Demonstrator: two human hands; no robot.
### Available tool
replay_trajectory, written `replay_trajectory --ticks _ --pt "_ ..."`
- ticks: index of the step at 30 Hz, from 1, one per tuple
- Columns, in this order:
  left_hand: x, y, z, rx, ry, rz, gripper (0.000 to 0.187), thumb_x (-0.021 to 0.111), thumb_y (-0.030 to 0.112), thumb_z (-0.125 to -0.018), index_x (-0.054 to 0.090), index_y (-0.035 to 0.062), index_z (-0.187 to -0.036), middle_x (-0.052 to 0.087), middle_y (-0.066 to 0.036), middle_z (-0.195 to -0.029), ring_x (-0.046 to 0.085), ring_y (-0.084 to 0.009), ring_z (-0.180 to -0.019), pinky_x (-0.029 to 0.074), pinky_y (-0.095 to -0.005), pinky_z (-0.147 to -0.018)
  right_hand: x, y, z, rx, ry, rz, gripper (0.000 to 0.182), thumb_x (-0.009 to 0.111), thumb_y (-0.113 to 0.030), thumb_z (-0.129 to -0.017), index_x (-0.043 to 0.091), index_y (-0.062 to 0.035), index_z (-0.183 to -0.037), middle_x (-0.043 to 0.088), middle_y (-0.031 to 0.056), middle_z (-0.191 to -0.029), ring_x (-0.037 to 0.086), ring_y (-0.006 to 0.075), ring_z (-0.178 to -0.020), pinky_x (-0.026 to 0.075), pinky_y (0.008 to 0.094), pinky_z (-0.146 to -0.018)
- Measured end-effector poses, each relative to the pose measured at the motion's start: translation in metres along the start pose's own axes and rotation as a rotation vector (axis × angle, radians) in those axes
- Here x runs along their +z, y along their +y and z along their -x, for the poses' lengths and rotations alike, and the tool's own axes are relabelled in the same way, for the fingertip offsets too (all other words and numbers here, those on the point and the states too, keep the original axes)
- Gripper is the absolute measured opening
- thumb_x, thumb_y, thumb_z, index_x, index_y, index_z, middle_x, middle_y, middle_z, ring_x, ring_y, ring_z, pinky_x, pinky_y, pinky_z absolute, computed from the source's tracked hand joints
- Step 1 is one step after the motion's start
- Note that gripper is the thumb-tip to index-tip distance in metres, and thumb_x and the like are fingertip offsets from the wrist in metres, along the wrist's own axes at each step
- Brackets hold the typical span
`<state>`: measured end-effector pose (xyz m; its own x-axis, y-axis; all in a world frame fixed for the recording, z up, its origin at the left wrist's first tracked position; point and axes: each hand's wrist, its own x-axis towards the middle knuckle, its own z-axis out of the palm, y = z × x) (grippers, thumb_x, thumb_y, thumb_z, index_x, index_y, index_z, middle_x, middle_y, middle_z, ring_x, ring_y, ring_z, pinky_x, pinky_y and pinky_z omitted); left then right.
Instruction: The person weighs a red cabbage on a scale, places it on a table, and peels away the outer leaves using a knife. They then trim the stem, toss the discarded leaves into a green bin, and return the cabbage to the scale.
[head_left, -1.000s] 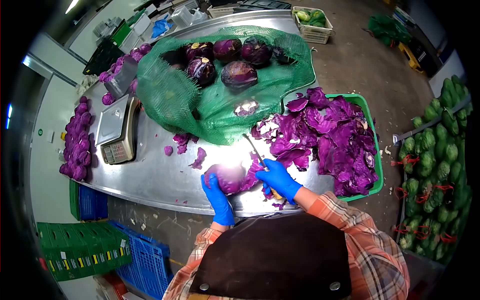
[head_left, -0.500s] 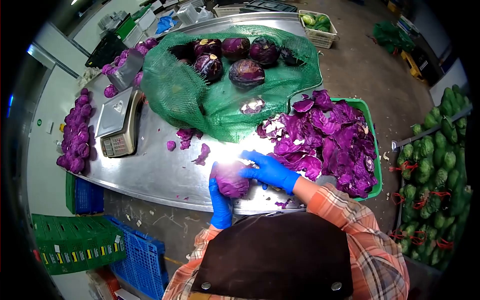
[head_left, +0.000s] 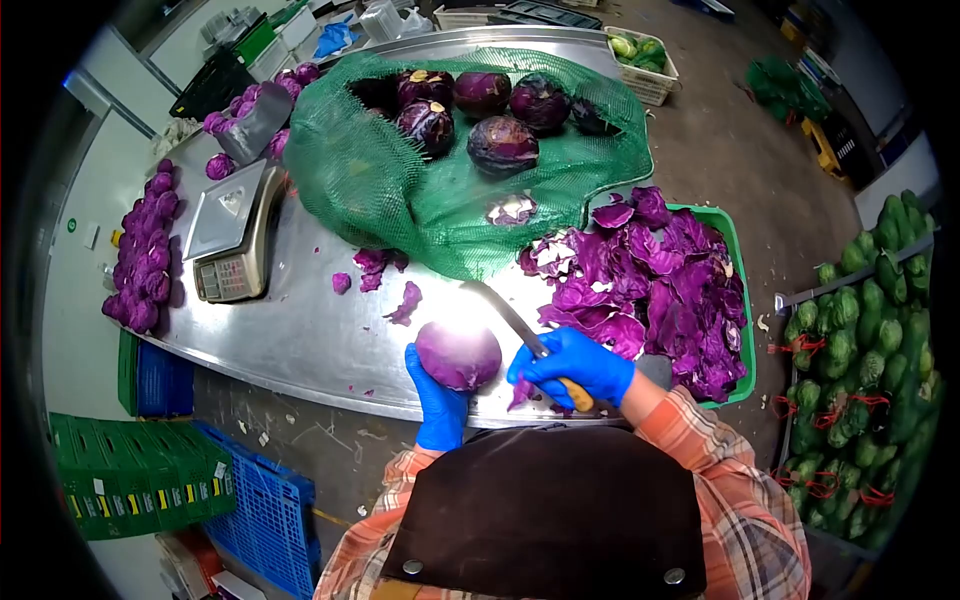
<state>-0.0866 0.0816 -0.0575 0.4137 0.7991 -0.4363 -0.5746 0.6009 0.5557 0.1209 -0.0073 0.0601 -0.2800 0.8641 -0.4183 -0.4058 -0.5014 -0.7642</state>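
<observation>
My left hand (head_left: 438, 405), in a blue glove, cups the left side of a trimmed red cabbage (head_left: 459, 357) near the table's front edge. To its right, my gloved right hand (head_left: 578, 368) is closed around the wooden handle of a knife (head_left: 513, 320). The dark blade points up and left, apart from the cabbage. A small purple leaf piece (head_left: 520, 390) hangs at the fingers of this hand. Bright glare hides the top of the cabbage. Beyond it, a green mesh bag (head_left: 450, 215) lies open with several untrimmed cabbages (head_left: 503, 146) in it.
A green crate (head_left: 742, 290) heaped with cabbage leaves (head_left: 650, 275) stands at the right. A scale (head_left: 228, 280) and piles of small purple cabbages (head_left: 145, 260) are on the left of the metal table (head_left: 320, 350). Green vegetables (head_left: 860, 370) fill a rack at far right.
My right hand has moved off the cabbage to the right; the knife and a leaf piece now show in it. My left hand stays on the cabbage, whose visible surface looks smoother.
</observation>
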Motion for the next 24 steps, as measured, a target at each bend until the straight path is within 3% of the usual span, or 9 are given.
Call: replay_trajectory --ticks 3,7,9,11,13,16,19,22,24 --pt "0.008 0.013 0.005 -0.083 0.005 0.043 0.082 0.032 0.075 -0.084 0.036 0.0169 -0.143 0.042 -0.015 -0.141 0.042 -0.0377 -0.128 0.035 -0.06 -0.103 -0.008 -0.002 0.013 0.059 -0.079 0.044 0.021 0.064 -0.011 -0.086 0.064 0.0045 -0.1 0.058 0.0045 -0.067 0.05 0.0079 -0.043 0.039 0.0197 -0.039" --pt "0.037 0.023 0.023 -0.164 -0.006 0.073 0.082 0.034 0.074 -0.084 0.035 0.0169 -0.143 0.043 -0.015 -0.14 0.043 -0.0374 -0.128 0.037 -0.0577 -0.103 0.01 0.008 -0.028 -0.284 0.355 0.432 0.029 0.07 -0.019 -0.085 0.062 -0.0024 -0.107 0.062 0.0028 -0.09 0.058 0.008 -0.08 0.047 0.0228 -0.063" --pt "0.038 0.018 0.019 -0.146 -0.051 0.089 0.082 0.036 0.074 -0.084 0.035 0.0166 -0.143 0.043 -0.015 -0.14 0.043 -0.0371 -0.127 0.037 -0.0566 -0.104 0.016 0.035 -0.058 -0.621 0.414 0.513 0.033 0.074 -0.024 -0.081 0.06 -0.0041 -0.103 0.061 0.0029 -0.092 0.058 0.0111 -0.081 0.048 0.027 -0.067" --pt "0.031 0.014 0.013 -0.136 -0.062 0.114 0.084 0.037 0.074 -0.084 0.035 0.0144 -0.143 0.044 -0.017 -0.139 0.045 -0.0367 -0.125 0.036 -0.0564 -0.104 0.033 0.035 -0.061 -0.573 0.569 0.934 0.033 0.074 -0.028 -0.081 0.059 -0.0062 -0.1 0.058 0.0103 -0.089 0.061 0.0208 -0.08 0.049 0.0339 -0.07" --pt "0.034 0.015 0.012 -0.118 0.008 0.094 0.085 0.037 0.074 -0.084 0.034 0.0133 -0.143 0.044 -0.018 -0.138 0.045 -0.0368 -0.124 0.036 -0.0569 -0.104 0.032 0.042 -0.066 -0.586 0.499 0.865 0.031 0.072 -0.028 -0.083 0.06 -0.0058 -0.1 0.059 0.0123 -0.089 0.061 0.0245 -0.077 0.05 0.0356 -0.069" --pt "0.024 0.02 0.01 -0.185 0.021 0.146 0.085 0.038 0.074 -0.084 0.034 0.0129 -0.143 0.043 -0.017 -0.139 0.044 -0.0377 -0.125 0.036 -0.0578 -0.103 0.027 0.056 -0.079 -0.676 0.506 0.936 0.026 0.068 -0.027 -0.087 0.061 -0.0055 -0.1 0.061 0.0096 -0.085 0.061 0.0193 -0.068 0.05 0.0317 -0.061" --pt "0.02 0.022 0.006 -0.229 0.023 0.181 0.086 0.038 0.074 -0.083 0.033 0.0137 -0.144 0.042 -0.015 -0.14 0.042 -0.0383 -0.127 0.035 -0.0595 -0.104 0.04 0.03 -0.059 -0.104 0.294 0.244 0.024 0.065 -0.026 -0.089 0.063 -0.006 -0.101 0.061 0.004 -0.075 0.056 0.0133 -0.052 0.046 0.027 -0.047" --pt "0.013 0.027 0.006 -0.278 -0.01 0.178 0.085 0.038 0.075 -0.083 0.033 0.0151 -0.144 0.041 -0.015 -0.141 0.042 -0.0385 -0.128 0.034 -0.0609 -0.104 0.041 0.027 -0.058 -0.168 0.364 0.147 0.026 0.064 -0.026 -0.091 0.064 -0.0088 -0.11 0.06 0.0003 -0.073 0.048 0.0043 -0.046 0.038 0.0192 -0.04" --pt "0.009 0.03 0.005 -0.317 -0.043 0.166 0.084 0.037 0.075 -0.083 0.034 0.0164 -0.144 0.041 -0.015 -0.142 0.042 -0.0383 -0.128 0.034 -0.0616 -0.103 0.034 0.024 -0.06 -0.377 0.395 0.447 0.036 0.064 -0.019 -0.089 0.06 -0.0076 -0.123 0.062 0.0051 -0.09 0.059 0.0123 -0.07 0.049 0.0255 -0.063"
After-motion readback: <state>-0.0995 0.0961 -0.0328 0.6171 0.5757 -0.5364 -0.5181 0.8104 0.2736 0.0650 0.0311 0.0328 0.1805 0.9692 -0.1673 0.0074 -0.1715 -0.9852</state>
